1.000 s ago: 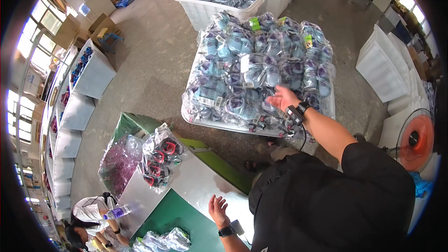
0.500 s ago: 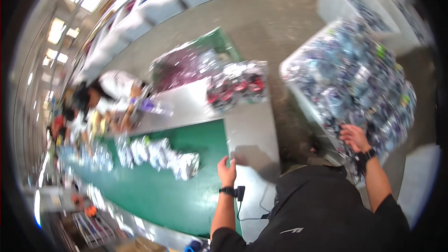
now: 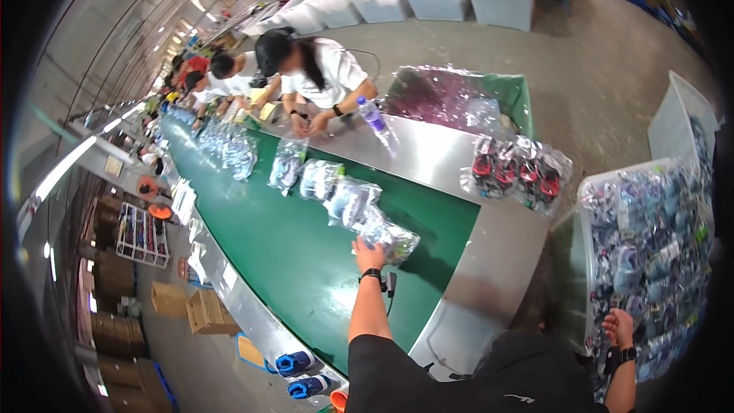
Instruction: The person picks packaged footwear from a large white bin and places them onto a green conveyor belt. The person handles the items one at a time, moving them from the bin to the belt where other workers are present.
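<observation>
My left hand (image 3: 368,254) reaches over the green conveyor belt (image 3: 298,291), its fingers closed at the edge of the nearest clear bag of shoes (image 3: 399,242). That bag ends a row of similar bags lying on the belt, with pale shoes (image 3: 350,200) showing through the plastic. Out to the right, my right hand (image 3: 619,327) is curled over a white bin (image 3: 582,260) heaped with bagged bluish shoes (image 3: 650,245). Whatever its fingers may hold cannot be made out. Both wrists wear dark bands.
Bagged red-and-black shoes (image 3: 520,176) lie on the metal table edge (image 3: 497,252). Across the belt, a person in white (image 3: 332,73) works beside a green crate (image 3: 516,99). Blue shoes (image 3: 294,363) sit at the near left edge. White bins (image 3: 497,4) line the back.
My view has swung left, bringing more of the belt into sight. My left hand has moved forward to the nearest bag. My right hand's fingers, spread before, are now curled.
</observation>
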The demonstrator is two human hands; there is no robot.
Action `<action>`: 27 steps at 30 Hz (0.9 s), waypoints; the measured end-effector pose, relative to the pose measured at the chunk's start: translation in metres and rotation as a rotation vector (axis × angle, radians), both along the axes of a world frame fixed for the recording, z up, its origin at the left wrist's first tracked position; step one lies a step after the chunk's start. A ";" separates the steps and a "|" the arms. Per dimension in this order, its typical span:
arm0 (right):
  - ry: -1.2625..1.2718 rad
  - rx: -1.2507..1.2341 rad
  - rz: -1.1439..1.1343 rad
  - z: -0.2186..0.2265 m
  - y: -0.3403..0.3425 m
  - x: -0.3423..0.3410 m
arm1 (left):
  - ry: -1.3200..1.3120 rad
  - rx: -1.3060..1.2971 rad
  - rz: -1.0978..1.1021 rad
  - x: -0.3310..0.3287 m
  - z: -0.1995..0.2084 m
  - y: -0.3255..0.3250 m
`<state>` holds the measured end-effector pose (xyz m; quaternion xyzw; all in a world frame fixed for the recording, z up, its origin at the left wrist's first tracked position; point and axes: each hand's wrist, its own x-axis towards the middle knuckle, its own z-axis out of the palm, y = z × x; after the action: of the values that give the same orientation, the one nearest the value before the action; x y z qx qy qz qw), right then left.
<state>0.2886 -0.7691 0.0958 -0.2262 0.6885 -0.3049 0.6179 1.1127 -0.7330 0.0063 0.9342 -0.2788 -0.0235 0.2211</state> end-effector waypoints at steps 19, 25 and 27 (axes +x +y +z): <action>0.086 0.092 0.289 0.011 -0.021 0.051 | 0.502 -0.195 0.296 -0.037 -0.028 0.004; 0.056 0.091 0.276 0.010 -0.014 0.052 | 0.985 -0.525 0.310 -0.066 -0.053 -0.008; 0.040 0.101 0.266 0.014 -0.008 0.055 | 0.524 -0.410 0.110 -0.120 -0.039 -0.006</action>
<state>0.3434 -0.7775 0.1097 -0.2902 0.6792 -0.1806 0.6495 0.9929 -0.7388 -0.0325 0.8462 -0.1605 -0.1941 0.4697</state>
